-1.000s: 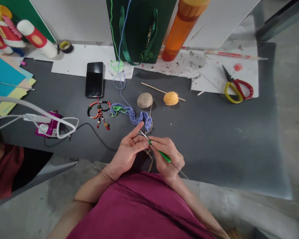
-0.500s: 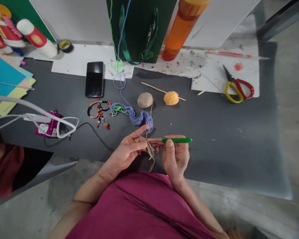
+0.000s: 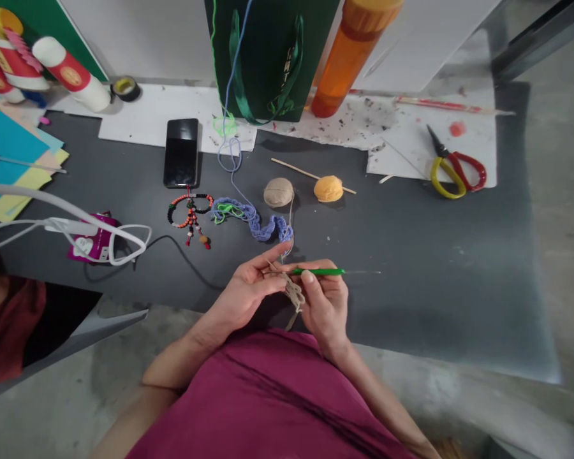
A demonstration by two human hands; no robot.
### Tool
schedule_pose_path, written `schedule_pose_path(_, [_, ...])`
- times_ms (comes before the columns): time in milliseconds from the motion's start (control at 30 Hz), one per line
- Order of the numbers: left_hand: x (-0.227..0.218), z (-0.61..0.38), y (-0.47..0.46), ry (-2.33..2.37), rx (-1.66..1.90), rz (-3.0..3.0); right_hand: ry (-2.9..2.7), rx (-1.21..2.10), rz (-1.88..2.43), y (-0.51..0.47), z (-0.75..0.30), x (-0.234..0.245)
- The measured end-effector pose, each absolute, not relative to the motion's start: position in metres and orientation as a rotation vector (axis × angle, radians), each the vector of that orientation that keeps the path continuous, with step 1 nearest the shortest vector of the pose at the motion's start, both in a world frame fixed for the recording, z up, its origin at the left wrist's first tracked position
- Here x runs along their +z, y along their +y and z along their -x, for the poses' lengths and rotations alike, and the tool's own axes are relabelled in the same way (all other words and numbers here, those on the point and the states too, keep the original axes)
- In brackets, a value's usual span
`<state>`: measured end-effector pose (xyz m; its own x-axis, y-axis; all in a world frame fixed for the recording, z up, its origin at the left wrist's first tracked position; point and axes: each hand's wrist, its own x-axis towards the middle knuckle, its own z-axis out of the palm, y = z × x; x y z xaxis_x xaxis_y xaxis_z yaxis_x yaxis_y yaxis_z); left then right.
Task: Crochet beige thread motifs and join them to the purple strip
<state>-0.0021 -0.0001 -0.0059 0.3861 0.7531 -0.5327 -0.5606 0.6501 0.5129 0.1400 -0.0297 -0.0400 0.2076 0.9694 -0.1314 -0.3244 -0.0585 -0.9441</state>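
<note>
My left hand [image 3: 249, 287] pinches a small beige crochet piece [image 3: 294, 294], with yarn running over its raised index finger. Between the thumb and fingers of my right hand [image 3: 326, 303] lies a crochet hook [image 3: 320, 272] with a green handle. One thin metal end points left into the beige work, and the other sticks out to the right. The hook's left tip is hard to make out among the fingers. From the beige yarn ball [image 3: 278, 192] a strand comes down to my left hand. A blue-purple crocheted strip [image 3: 263, 228] curls just beyond my fingertips.
A yellow yarn ball [image 3: 328, 189] sits by a wooden stick. Around them are scissors [image 3: 454, 167], a phone [image 3: 181, 153], a bead bracelet [image 3: 190, 211] and white cables [image 3: 124, 239]. A dark green bag [image 3: 272, 57] and an orange bottle [image 3: 347, 57] stand behind. Someone's sleeve [image 3: 14, 325] shows at left.
My right hand has moved left with the crochet hook, closer to my left hand. The hook now reaches further into the beige piece, which has shifted slightly right.
</note>
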Motion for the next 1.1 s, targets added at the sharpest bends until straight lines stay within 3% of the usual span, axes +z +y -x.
schedule_pose_path(267, [-0.01, 0.0, 0.0, 0.876, 0.986, -0.271, -1.332, 0.706, 1.016, -0.024, -0.144, -0.037])
schedule_pose_path(367, [-0.007, 0.002, 0.003, 0.853, 0.947, -0.231, -1.359, 0.644, 1.035, -0.025, -0.142, -0.04])
schedule_pose_path(767, [-0.019, 0.011, 0.004, 0.793, 0.762, -0.221, -1.095, 0.775, 1.318, -0.036, -0.147, -0.04])
schedule_pose_path(1100, [-0.008, 0.007, 0.006, 0.717, 0.658, -0.202, -0.703, 1.438, 1.09, -0.025, -0.144, -0.032])
